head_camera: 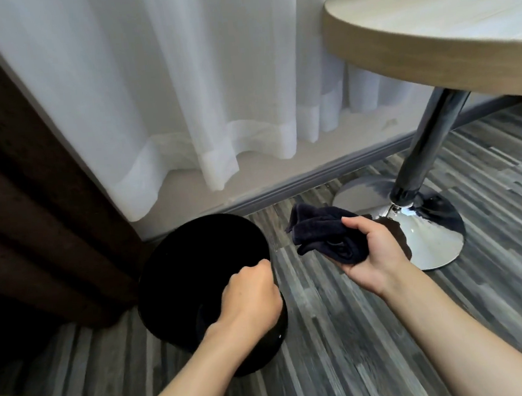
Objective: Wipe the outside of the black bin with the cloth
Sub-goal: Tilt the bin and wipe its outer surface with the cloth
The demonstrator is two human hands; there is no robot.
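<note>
Head view: black bin (pixel 181 266) stands on the striped grey wood floor (pixel 357 331), close to the wall, between a dark brown curtain (pixel 29 200) on the left and a round table's chrome base (pixel 425 235) on the right. Bin looks tipped a bit toward the camera, open mouth facing up and away. Inside is too dark to read.

Left hand (pixel 248 295) is on the bin's near right rim, fingers curled tight over the edge, knuckles up. Fingertips go inside the bin and are hidden, so can't tell exactly how they pinch the wall. Forearm runs down to the lower left of frame.

Right hand (pixel 373 251) is palm-up, off the bin, to its right and above the floor. It holds a dark navy cloth (pixel 322 236), bunched and folded. Fingers curl around the cloth from below, thumb pressed on top. Loose end of the cloth sticks out up and left toward the bin, not touching it. Clear gap between cloth and bin.

White sheer curtain (pixel 183 94) hangs behind the bin, hem just above the grey skirting (pixel 314 178). Light wood tabletop (pixel 446 27) in the top right corner, chrome leg (pixel 421 147) slanting down to the base. Cloth and right hand sit in front of that base in this view.
</note>
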